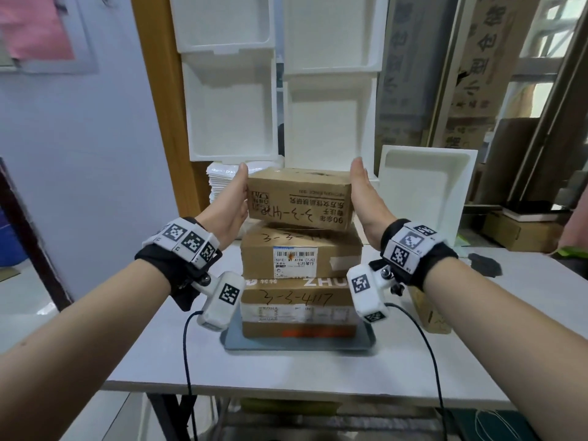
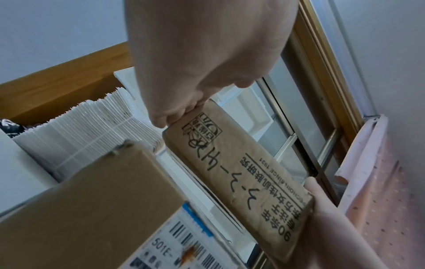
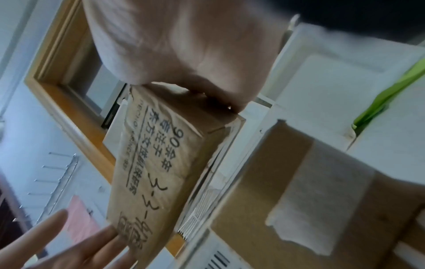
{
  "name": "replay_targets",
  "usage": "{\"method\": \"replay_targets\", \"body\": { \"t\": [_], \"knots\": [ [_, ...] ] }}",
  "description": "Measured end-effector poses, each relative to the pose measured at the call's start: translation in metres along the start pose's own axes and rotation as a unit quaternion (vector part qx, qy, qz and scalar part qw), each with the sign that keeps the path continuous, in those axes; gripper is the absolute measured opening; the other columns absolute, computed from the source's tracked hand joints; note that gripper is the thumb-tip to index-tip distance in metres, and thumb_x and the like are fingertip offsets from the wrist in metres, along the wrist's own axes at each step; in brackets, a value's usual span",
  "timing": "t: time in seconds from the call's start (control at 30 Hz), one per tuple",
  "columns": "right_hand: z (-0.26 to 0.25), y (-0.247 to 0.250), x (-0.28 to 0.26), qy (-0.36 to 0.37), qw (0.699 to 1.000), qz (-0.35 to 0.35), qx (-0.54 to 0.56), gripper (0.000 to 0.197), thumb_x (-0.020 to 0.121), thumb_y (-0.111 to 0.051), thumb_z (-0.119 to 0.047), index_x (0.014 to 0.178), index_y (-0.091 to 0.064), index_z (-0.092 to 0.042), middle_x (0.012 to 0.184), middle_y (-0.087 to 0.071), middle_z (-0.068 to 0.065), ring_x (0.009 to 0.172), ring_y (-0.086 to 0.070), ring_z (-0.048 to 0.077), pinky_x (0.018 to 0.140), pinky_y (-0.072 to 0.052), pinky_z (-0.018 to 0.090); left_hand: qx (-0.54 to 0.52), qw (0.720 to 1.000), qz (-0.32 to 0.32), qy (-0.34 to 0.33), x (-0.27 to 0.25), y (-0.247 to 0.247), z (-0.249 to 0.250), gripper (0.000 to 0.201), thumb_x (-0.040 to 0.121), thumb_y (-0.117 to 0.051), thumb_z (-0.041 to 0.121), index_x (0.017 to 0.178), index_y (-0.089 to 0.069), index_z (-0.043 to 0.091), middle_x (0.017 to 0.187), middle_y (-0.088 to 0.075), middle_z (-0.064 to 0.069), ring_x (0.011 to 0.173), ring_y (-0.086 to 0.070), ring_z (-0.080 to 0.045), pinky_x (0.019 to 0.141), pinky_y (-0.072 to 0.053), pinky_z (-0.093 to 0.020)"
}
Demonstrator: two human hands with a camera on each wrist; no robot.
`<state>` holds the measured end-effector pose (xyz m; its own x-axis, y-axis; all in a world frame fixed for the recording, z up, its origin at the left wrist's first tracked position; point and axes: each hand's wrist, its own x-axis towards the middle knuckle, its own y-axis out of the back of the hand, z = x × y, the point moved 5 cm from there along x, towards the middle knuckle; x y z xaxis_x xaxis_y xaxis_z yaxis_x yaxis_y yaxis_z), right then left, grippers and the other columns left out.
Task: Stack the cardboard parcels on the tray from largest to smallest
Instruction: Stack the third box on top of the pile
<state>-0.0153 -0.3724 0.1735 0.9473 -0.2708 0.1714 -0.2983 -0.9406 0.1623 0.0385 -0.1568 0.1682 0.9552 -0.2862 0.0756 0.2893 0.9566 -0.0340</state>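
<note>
Three brown cardboard parcels are in view. The large bottom parcel (image 1: 296, 313) sits on a grey tray (image 1: 286, 345), and a middle parcel (image 1: 299, 256) with a white label lies on it. The small top parcel (image 1: 299, 198) with handwriting is held between my two flat palms. My left hand (image 1: 234, 198) presses its left end and my right hand (image 1: 366, 198) its right end, fingers straight. The wrist views show the small parcel (image 2: 241, 172) (image 3: 156, 172) a little apart from the middle parcel (image 2: 80, 209) (image 3: 299, 191), with white foam visible between them.
White foam boxes (image 1: 232, 106) stand stacked right behind the tray, with a foam lid (image 1: 423, 192) leaning at the right. A pile of white sheets (image 1: 219, 183) sits behind my left hand. Another cardboard parcel (image 1: 429, 313) stands on the white table (image 1: 286, 370) right of the tray.
</note>
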Motion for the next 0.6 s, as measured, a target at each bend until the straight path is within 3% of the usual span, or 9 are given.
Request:
{"method": "replay_targets", "body": {
  "t": [0.07,0.13,0.23,0.37,0.47,0.53,0.6],
  "knots": [
    [0.012,-0.002,0.012,-0.010,1.000,-0.011,-0.006,0.121,0.051,-0.016,-0.103,0.153,-0.017,-0.039,0.158,-0.031,-0.006,0.144,-0.030,0.017,0.117,-0.019,0.047,0.011,1.000,0.000,-0.004,-0.008,0.000,-0.005,0.068,0.098,-0.021,0.062,0.152,-0.030,0.021,0.155,-0.035,0.002,0.144,-0.030,-0.014,0.120,-0.018,-0.035],
    [0.031,-0.003,0.022,-0.010,0.999,-0.012,-0.031,0.124,0.047,-0.012,-0.105,0.151,-0.026,-0.039,0.156,-0.036,-0.007,0.142,-0.034,0.016,0.118,-0.021,0.048,0.039,0.999,0.001,-0.008,-0.016,-0.002,-0.012,0.067,0.097,-0.019,0.063,0.151,-0.030,0.025,0.156,-0.034,0.005,0.145,-0.027,-0.014,0.119,-0.016,-0.034],
    [0.034,-0.002,0.010,-0.007,0.998,0.029,-0.050,0.116,0.057,-0.004,-0.099,0.148,-0.036,-0.034,0.149,-0.046,-0.001,0.136,-0.043,0.021,0.116,-0.027,0.046,0.061,0.998,0.010,-0.022,-0.023,-0.004,-0.017,0.062,0.099,-0.015,0.060,0.150,-0.031,0.029,0.153,-0.037,0.006,0.143,-0.030,-0.014,0.111,-0.020,-0.029],
    [0.023,-0.001,-0.011,0.007,0.996,0.052,-0.076,0.097,0.078,-0.005,-0.085,0.148,-0.040,-0.027,0.146,-0.050,0.002,0.134,-0.045,0.024,0.115,-0.030,0.044,0.043,0.999,0.016,-0.018,-0.019,-0.004,-0.014,0.066,0.099,-0.014,0.060,0.150,-0.034,0.022,0.154,-0.038,0.002,0.143,-0.031,-0.014,0.104,-0.025,-0.025],
    [0.025,-0.005,-0.022,0.030,0.993,0.040,-0.103,0.093,0.080,-0.008,-0.084,0.151,-0.033,-0.028,0.150,-0.045,0.001,0.137,-0.041,0.024,0.116,-0.027,0.039,0.025,0.999,0.022,-0.004,-0.014,-0.007,-0.015,0.069,0.098,-0.014,0.062,0.150,-0.033,0.022,0.153,-0.039,0.001,0.143,-0.032,-0.016,0.107,-0.024,-0.028],
    [0.030,-0.004,-0.023,0.045,0.992,0.034,-0.110,0.079,0.090,-0.014,-0.074,0.151,-0.031,-0.026,0.150,-0.044,0.002,0.138,-0.040,0.025,0.110,-0.026,0.033,0.018,0.999,0.026,0.002,-0.013,-0.006,-0.017,0.070,0.096,-0.015,0.065,0.150,-0.034,0.025,0.152,-0.041,0.002,0.142,-0.033,-0.017,0.110,-0.023,-0.030],
    [0.031,-0.002,-0.021,0.049,0.992,0.033,-0.112,0.073,0.093,-0.016,-0.069,0.149,-0.033,-0.025,0.149,-0.045,0.003,0.137,-0.040,0.025,0.110,-0.026,0.034,0.015,1.000,0.018,-0.001,-0.012,-0.004,-0.019,0.072,0.093,-0.017,0.070,0.149,-0.036,0.028,0.149,-0.045,0.002,0.141,-0.036,-0.017,0.117,-0.022,-0.036]
  ]
}}
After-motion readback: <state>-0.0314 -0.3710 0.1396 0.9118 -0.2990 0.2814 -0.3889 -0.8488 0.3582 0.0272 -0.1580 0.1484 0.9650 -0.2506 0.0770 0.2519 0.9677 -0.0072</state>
